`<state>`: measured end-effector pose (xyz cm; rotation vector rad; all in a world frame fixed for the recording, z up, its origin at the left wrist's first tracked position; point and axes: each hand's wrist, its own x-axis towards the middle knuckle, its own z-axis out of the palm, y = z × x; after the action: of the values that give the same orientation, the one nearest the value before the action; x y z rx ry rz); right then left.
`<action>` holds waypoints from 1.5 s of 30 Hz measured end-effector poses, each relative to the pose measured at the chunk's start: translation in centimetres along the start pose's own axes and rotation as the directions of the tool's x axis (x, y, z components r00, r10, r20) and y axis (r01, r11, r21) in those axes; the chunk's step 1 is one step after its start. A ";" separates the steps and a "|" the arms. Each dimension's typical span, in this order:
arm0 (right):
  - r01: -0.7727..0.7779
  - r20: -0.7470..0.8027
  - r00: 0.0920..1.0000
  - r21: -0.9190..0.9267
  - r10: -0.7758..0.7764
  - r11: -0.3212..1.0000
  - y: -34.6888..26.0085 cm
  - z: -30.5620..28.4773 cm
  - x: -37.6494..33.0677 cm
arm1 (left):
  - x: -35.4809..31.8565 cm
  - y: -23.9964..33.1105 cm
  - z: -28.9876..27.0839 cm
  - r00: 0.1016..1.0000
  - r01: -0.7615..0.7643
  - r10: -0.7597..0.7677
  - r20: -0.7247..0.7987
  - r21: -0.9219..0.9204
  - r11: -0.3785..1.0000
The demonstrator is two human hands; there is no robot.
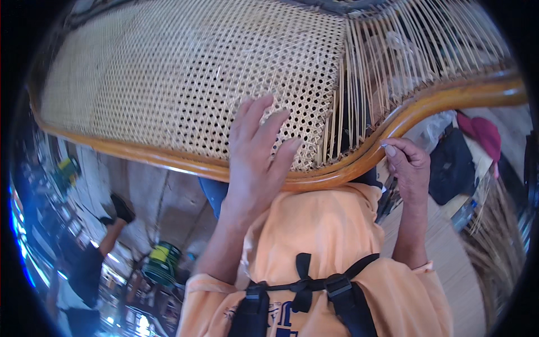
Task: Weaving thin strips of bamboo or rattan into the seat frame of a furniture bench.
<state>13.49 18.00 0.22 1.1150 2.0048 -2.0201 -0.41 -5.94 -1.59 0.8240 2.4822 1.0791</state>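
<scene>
A large cane panel (185, 73) with an open woven mesh is stretched in a curved, varnished wooden frame (337, 178). My left hand (255, 140) is over the mesh near the front rail, fingers spread and nothing gripped. Whether its fingertips touch the cane cannot be told. Just right of the rail's bend, my right hand (409, 163) has thumb and forefinger pinched together. Something small and pale shows at those fingertips, too small to name. To the right of the finished mesh, loose parallel cane strands (393, 73) span the frame with gaps between them.
Right of me lie a dark cloth bag (457, 168), a dark red cap (482, 135), a clear plastic bottle (464, 214) and a bundle of cane strands (494, 253). Green and yellow buckets (161, 261) stand on the floor at left, near another person (84, 264).
</scene>
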 end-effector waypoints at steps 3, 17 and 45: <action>0.005 -0.001 1.000 -0.065 -0.005 0.998 0.3 0.1 0.3 | -2.1 4.1 -4.7 0.997 0.003 -0.013 -0.071 -0.143 0.990; 0.043 -0.002 0.999 0.043 -0.043 0.998 1.0 0.8 0.4 | -3.9 7.5 -6.0 0.982 -0.185 0.169 -0.087 -0.243 0.952; 0.069 0.033 0.997 0.129 -0.074 0.989 1.5 0.0 0.6 | -1.4 1.2 3.9 0.999 -0.049 0.048 0.021 0.068 0.996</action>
<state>13.86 18.09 -1.41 1.0332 1.9487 -2.2158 3.03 -3.97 -3.25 0.9146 2.5077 1.0022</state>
